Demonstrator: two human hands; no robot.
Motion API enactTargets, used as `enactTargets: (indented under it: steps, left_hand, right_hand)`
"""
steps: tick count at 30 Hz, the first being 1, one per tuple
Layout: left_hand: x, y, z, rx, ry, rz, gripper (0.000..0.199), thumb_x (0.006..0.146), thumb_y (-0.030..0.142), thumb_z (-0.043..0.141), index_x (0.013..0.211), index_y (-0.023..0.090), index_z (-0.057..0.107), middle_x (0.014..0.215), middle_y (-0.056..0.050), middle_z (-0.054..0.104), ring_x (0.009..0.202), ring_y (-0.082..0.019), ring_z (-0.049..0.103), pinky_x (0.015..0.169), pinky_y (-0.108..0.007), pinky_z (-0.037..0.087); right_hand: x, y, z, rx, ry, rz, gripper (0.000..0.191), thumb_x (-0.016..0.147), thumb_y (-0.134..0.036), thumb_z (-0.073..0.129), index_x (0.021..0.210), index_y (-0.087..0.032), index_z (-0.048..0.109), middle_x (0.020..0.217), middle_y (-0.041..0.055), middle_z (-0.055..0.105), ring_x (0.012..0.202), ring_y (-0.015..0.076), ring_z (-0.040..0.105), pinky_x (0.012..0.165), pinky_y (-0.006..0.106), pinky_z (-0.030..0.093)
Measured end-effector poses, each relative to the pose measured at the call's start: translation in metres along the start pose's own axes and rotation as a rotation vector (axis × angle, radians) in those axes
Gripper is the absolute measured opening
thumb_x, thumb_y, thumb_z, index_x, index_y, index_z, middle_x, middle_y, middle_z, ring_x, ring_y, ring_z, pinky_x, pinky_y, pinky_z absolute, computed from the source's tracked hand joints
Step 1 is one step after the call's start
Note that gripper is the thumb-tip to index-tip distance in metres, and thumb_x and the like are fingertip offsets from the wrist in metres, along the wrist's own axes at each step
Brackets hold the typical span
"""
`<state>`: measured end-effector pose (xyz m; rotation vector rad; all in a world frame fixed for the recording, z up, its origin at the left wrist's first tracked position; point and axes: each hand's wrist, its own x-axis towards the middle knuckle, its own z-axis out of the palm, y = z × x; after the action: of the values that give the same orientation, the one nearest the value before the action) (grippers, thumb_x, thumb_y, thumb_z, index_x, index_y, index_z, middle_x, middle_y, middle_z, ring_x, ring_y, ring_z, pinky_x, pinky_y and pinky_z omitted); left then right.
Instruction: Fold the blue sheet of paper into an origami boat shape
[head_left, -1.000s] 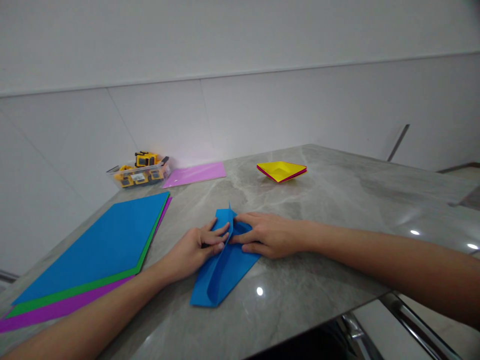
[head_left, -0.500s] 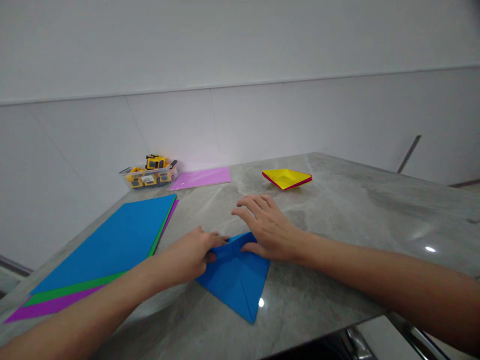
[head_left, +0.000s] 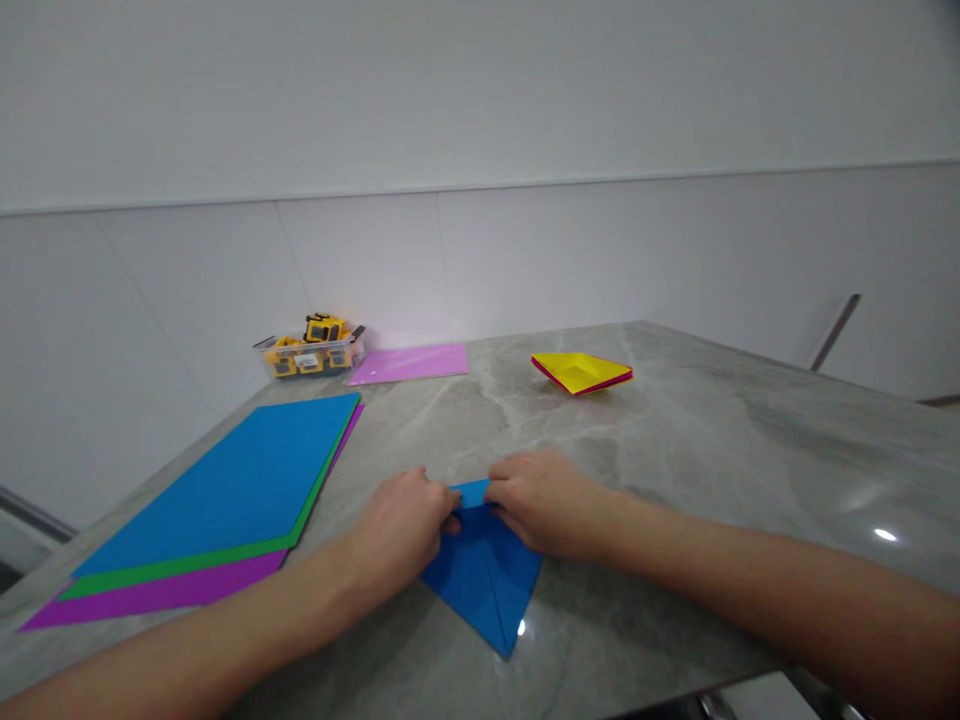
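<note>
A folded sheet of blue paper [head_left: 487, 575] lies on the grey marbled table, its pointed corner toward me and crease lines running to that point. My left hand [head_left: 412, 520] is closed on its far left edge, thumb and fingers pinching the paper. Opposite it, my right hand [head_left: 544, 500] grips the far right part, fingers curled over the top edge. Between the two hands a lighter blue strip of the far edge shows. The fingertips of both hands are partly hidden.
Stacked blue, green and purple sheets [head_left: 240, 480] lie at the left. Farther back are a clear plastic box [head_left: 311, 358] of yellow toy vehicles and a pink sheet [head_left: 412, 362]. A folded yellow and red paper shape [head_left: 582, 372] rests at the back, right of centre.
My right hand, raised with fingers spread before, has come down and closed on the paper's far edge. The left hand keeps its pinch. The camera view has shifted slightly.
</note>
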<state>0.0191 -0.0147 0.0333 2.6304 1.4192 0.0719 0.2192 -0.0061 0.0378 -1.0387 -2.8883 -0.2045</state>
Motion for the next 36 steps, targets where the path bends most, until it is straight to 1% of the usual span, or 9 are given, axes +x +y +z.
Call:
enactTargets:
  steps: [4, 7, 10, 13, 17, 25, 30, 33, 36]
  left_hand:
    - [-0.015, 0.017, 0.008, 0.086, 0.049, -0.006, 0.039, 0.085, 0.005, 0.038, 0.107, 0.016, 0.069, 0.110, -0.011, 0.072, 0.099, -0.026, 0.068, 0.109, -0.049, 0.036]
    - [-0.025, 0.021, 0.010, 0.040, 0.091, -0.093, 0.033, 0.091, 0.021, 0.045, 0.118, 0.016, 0.063, 0.124, -0.013, 0.065, 0.114, -0.030, 0.061, 0.103, -0.049, 0.043]
    - [-0.033, 0.013, 0.008, -0.030, 0.102, -0.150, 0.041, 0.085, 0.041, 0.060, 0.120, 0.020, 0.062, 0.126, -0.013, 0.065, 0.118, -0.032, 0.058, 0.109, -0.056, 0.033]
    - [-0.039, 0.000, 0.007, -0.065, 0.109, -0.177, 0.047, 0.079, 0.048, 0.067, 0.117, 0.022, 0.063, 0.125, -0.012, 0.066, 0.115, -0.033, 0.060, 0.112, -0.062, 0.022]
    - [-0.045, -0.010, 0.011, -0.113, 0.139, -0.182, 0.049, 0.079, 0.047, 0.068, 0.122, 0.025, 0.060, 0.126, -0.010, 0.065, 0.121, -0.033, 0.057, 0.114, -0.063, 0.016]
    - [-0.047, -0.010, 0.016, -0.115, 0.112, -0.133, 0.042, 0.084, 0.047, 0.062, 0.121, 0.025, 0.062, 0.129, -0.007, 0.064, 0.132, -0.032, 0.046, 0.114, -0.061, 0.018]
    - [-0.042, -0.003, 0.015, -0.076, 0.077, 0.014, 0.035, 0.092, 0.026, 0.052, 0.127, 0.026, 0.059, 0.136, -0.006, 0.058, 0.133, -0.029, 0.045, 0.116, -0.060, 0.012]
    - [-0.038, 0.002, 0.013, -0.139, 0.048, 0.120, 0.043, 0.093, 0.016, 0.044, 0.133, 0.029, 0.053, 0.141, -0.003, 0.053, 0.131, -0.021, 0.048, 0.117, -0.049, 0.020]
    - [-0.036, 0.004, 0.011, -0.189, 0.018, 0.127, 0.042, 0.092, 0.014, 0.044, 0.131, 0.028, 0.055, 0.140, -0.002, 0.054, 0.129, -0.020, 0.051, 0.114, -0.042, 0.031]
  right_hand:
    - [0.001, -0.003, 0.004, -0.025, 0.005, -0.022, 0.018, 0.085, -0.016, 0.053, 0.080, -0.016, 0.070, 0.079, 0.0072, 0.069, 0.067, 0.0196, 0.063, 0.054, 0.028, 0.037]
    - [0.000, -0.004, 0.007, -0.030, 0.023, -0.046, 0.018, 0.086, -0.016, 0.053, 0.082, -0.015, 0.070, 0.080, 0.0078, 0.068, 0.067, 0.0184, 0.062, 0.055, 0.027, 0.037]
    - [-0.002, -0.005, 0.008, -0.023, 0.031, -0.039, 0.018, 0.088, -0.016, 0.052, 0.083, -0.016, 0.070, 0.080, 0.0076, 0.067, 0.068, 0.0170, 0.060, 0.056, 0.026, 0.037]
    - [-0.001, -0.006, 0.005, -0.003, 0.025, -0.029, 0.018, 0.089, -0.018, 0.054, 0.093, -0.020, 0.071, 0.082, 0.0071, 0.067, 0.069, 0.0168, 0.059, 0.056, 0.025, 0.036]
    - [0.003, -0.007, 0.003, -0.022, 0.009, -0.107, 0.027, 0.088, -0.015, 0.053, 0.109, -0.024, 0.069, 0.087, 0.0081, 0.065, 0.073, 0.0192, 0.060, 0.056, 0.027, 0.038]
    - [0.001, -0.018, 0.005, -0.073, 0.018, -0.165, 0.022, 0.092, -0.018, 0.052, 0.109, -0.015, 0.066, 0.097, 0.0113, 0.062, 0.085, 0.0223, 0.060, 0.066, 0.031, 0.046]
    - [0.001, -0.022, 0.012, -0.111, 0.063, -0.185, 0.021, 0.092, -0.018, 0.052, 0.107, -0.011, 0.065, 0.096, 0.0120, 0.063, 0.086, 0.0241, 0.060, 0.067, 0.033, 0.049]
    - [0.001, -0.024, 0.015, -0.108, 0.082, -0.178, 0.021, 0.092, -0.017, 0.051, 0.107, -0.010, 0.066, 0.095, 0.0125, 0.063, 0.086, 0.0258, 0.060, 0.066, 0.035, 0.050]
    - [-0.003, -0.029, 0.012, -0.091, 0.067, -0.159, 0.026, 0.090, -0.014, 0.052, 0.110, -0.008, 0.066, 0.099, 0.0160, 0.065, 0.090, 0.0279, 0.061, 0.071, 0.039, 0.052]
